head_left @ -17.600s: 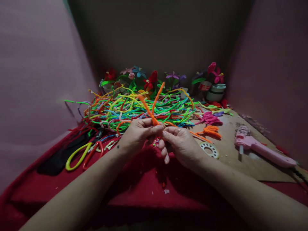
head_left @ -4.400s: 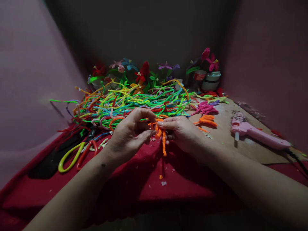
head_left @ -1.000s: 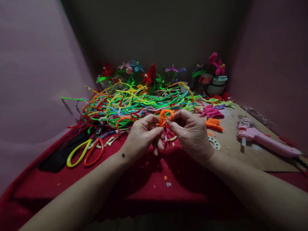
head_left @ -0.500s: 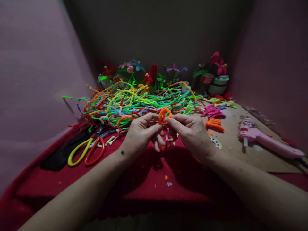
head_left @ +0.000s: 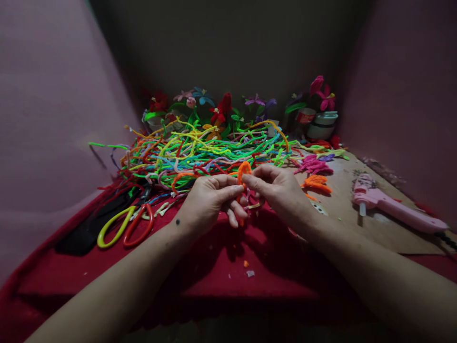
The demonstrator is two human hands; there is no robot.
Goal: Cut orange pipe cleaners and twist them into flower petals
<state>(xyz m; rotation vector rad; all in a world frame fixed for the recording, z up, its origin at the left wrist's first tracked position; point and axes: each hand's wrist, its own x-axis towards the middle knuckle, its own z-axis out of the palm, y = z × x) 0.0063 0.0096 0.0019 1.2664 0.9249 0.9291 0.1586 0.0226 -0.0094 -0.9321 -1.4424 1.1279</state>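
Between my two hands, above the red cloth, is an orange pipe cleaner (head_left: 244,170) bent into narrow loops standing upright. My left hand (head_left: 216,197) pinches its lower part between thumb and forefinger, the other fingers curled loosely below. Thumb and fingertips of my right hand (head_left: 273,186) close on its right side; the exact grip is partly hidden by the thumb. Just behind the hands lies a tangled heap of coloured pipe cleaners (head_left: 214,147). Right of my right hand, some orange looped petals (head_left: 317,184) rest on a board, close to pink looped petals (head_left: 314,165).
Scissors with yellow and red handles (head_left: 139,226) lie at the left, beside a black flat item (head_left: 80,237). A pink hot glue gun (head_left: 396,207) rests on the brown board (head_left: 385,238). Pipe-cleaner flowers (head_left: 221,108) and a lidded jar (head_left: 322,125) stand at the back. Small scraps dot the red cloth (head_left: 214,276).
The orange loops have turned from spread and front-facing to narrower and more edge-on. My right thumb has shifted slightly left and onto them. The whole view has moved a little.
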